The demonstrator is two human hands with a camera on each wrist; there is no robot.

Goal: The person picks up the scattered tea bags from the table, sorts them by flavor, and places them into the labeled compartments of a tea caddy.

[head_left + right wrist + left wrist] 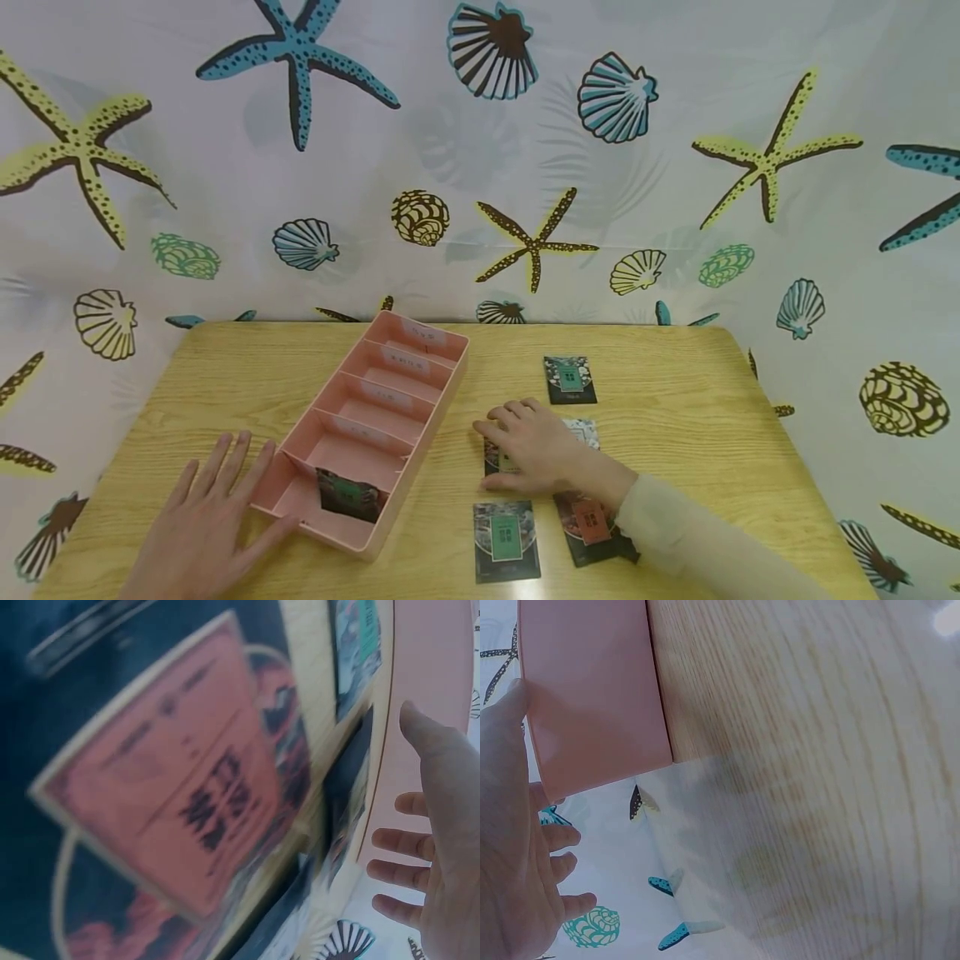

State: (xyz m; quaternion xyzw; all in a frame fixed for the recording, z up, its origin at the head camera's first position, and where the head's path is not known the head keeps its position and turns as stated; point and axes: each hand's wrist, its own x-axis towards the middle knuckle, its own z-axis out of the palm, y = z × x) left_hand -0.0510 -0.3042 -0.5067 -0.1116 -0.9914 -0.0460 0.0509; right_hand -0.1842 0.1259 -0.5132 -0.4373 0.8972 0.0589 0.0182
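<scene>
My left hand [206, 521] rests at the near-left corner of a long pink divided box [405, 492], fingers straight and spread, thumb along its near edge. A dark packet with a green label [348, 493] leans in the nearest compartment. My right hand [536, 450] is over the loose packets right of the box, fingers spread and slightly bent, nothing gripped. Partly hidden beneath it is a dark packet with a yellow-green label [492, 462]; a whitish packet [585, 431] shows behind. A red-labelled packet [592, 525], large in the right wrist view, lies under the forearm.
A green-labelled packet [506, 540] lies near the table's front, and a teal-labelled one [568, 380] farther back. The box's other compartments bear paper labels on their walls. Behind the wooden table [675, 392] hangs a curtain [360, 167] printed with starfish and shells.
</scene>
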